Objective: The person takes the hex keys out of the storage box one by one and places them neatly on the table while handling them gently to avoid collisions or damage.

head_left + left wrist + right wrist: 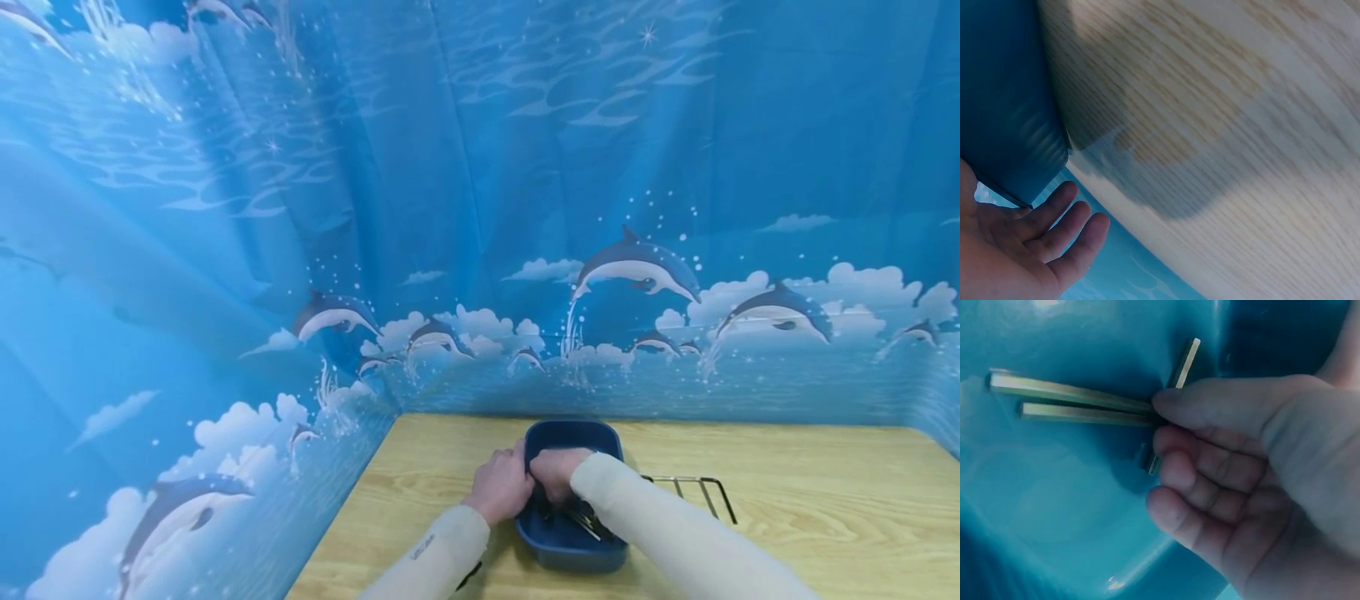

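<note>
A deep blue plastic bin point(572, 560) stands on the wooden table. My left hand point(501, 486) grips its left rim near the far end; in the left wrist view several fingers point(1063, 209) hang loosely curled outside the wall. Down inside the bin is my right hand point(557, 471). Seen from the right wrist, its thumb and index finger pinch brass-coloured hex keys point(1085, 415) where they cross. Two long shafts point away from the fingertips, and a short piece point(1188, 362) sticks out past the thumb. More thin metal pieces point(585, 523) lie in the bin below the right wrist.
A dark metal wire frame point(707, 481) lies on the table point(825, 508) right of the bin, partly behind the right sleeve. A small dark object point(468, 575) shows beside the left sleeve. A blue dolphin-print curtain point(480, 250) hangs along the table's back and left edges.
</note>
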The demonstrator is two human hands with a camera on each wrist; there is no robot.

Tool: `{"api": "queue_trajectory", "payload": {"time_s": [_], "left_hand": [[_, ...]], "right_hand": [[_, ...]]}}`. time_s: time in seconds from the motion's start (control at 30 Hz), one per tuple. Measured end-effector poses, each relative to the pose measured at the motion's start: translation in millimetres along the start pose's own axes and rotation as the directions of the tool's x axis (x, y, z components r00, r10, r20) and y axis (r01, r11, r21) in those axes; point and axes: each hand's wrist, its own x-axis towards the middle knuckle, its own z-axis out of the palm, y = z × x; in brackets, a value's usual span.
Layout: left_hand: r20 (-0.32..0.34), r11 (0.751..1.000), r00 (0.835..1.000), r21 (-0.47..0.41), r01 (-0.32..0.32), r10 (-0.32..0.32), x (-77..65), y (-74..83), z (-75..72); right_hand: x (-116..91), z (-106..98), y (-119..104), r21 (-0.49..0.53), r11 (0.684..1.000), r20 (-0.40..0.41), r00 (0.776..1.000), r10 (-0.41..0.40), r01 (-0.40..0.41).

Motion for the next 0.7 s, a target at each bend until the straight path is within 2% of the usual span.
{"api": "queue_trajectory", "payload": {"time_s": [0.2, 0.43, 0.7], "left_hand": [[0.005, 1.000, 1.000, 0.004, 0.004, -0.004, -0.7, 0.6, -1.4], [0.030, 1.000, 0.999, 0.008, 0.019, -0.019, -0.6, 0.3, -0.5], [0.024, 1.000, 1.000, 0.004, 0.020, -0.020, -0.2, 0.9, -0.6]], "right_hand": [[-2.2, -2.0, 0.2, 0.011, 0.999, 0.045, 0.998, 0.035, -0.035], [-4.0, -2.3, 0.2, 0.109, 0.989, 0.080, 0.993, 0.089, -0.097], [-9.8, -3.8, 5.6, 0.157, 0.982, 0.041, 0.994, 0.098, -0.103]]}}
